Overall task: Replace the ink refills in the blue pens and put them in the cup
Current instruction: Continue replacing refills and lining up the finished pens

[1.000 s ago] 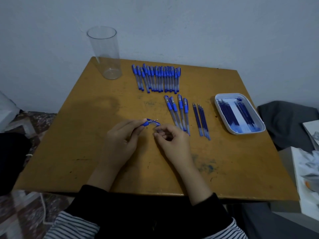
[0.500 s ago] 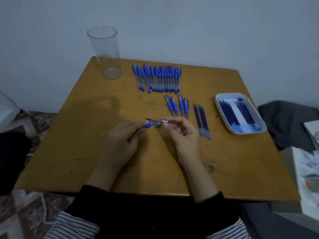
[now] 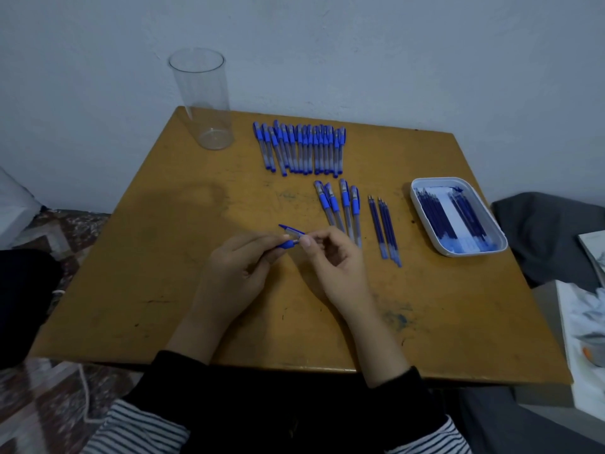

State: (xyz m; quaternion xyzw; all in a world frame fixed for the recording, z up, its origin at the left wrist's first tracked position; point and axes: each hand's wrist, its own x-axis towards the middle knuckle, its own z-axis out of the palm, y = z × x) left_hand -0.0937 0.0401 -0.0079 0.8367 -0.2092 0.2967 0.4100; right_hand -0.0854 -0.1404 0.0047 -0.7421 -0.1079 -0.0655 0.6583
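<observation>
- Blue pen (image 3: 289, 244) is held between both hands over the table (image 3: 163, 257), much nearer the person than the cup (image 3: 203, 103) and a little to its right.
- Left hand (image 3: 235, 273) pinches the blue grip end, with thumb and forefinger curled round it.
- Right hand (image 3: 337, 260) has thumb and forefinger closed on the small silvery tip end of the same pen; its other fingers are loosely curled.
- A slim blue piece juts out just behind the pinch. It may be the cap or clip, but the view is too dim to tell.
- The cup stands upright and holds nothing, so I judge that no finished pen has gone in.
- Just right of the cup lies a tight row of pens (image 3: 299, 149).
- Right of the cup and nearer the person lie 4 pens (image 3: 340, 208), then loose refills (image 3: 384, 227), then the white tray (image 3: 465, 253) with more refills, farthest from the cup.
- Step in hand, as I judge it: twisting the tip section of 1 pen to open or close the barrel.
- The next move calls for a firm, steady twist without dropping the small tip. After that, the pen needs either a fresh refill slid in straight or a reach across to the cup.
</observation>
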